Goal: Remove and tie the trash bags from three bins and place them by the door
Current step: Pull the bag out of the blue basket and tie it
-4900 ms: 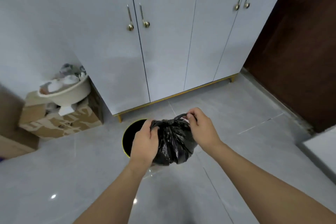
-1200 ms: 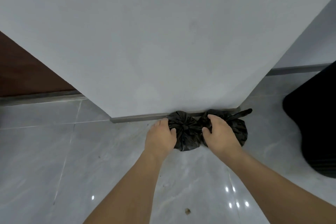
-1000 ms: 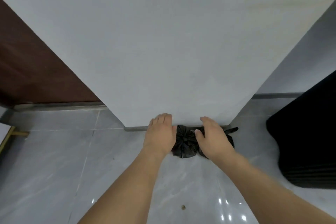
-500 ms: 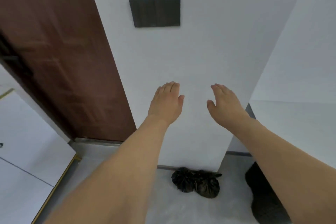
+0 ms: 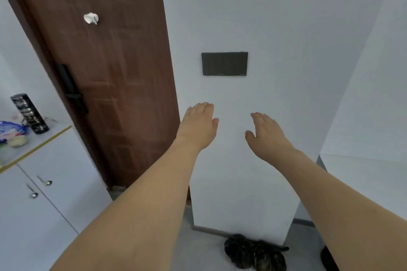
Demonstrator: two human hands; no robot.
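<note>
Two tied black trash bags (image 5: 254, 254) lie side by side on the grey floor against the foot of a white wall, near the bottom of the view. The brown wooden door (image 5: 105, 77) stands to their left. My left hand (image 5: 199, 126) and my right hand (image 5: 267, 136) are raised in front of the wall, far above the bags, palms down with fingers straight and nothing in them.
A white cabinet (image 5: 39, 202) with metal knobs stands at the left; a dark canister (image 5: 29, 114) and packets sit on its top. A dark switch panel (image 5: 224, 64) is on the wall. A black object (image 5: 329, 259) sits at the bottom right.
My hands let go of the bag on the floor beside the other and rose up. The view lifted from the floor to the wall and door.
</note>
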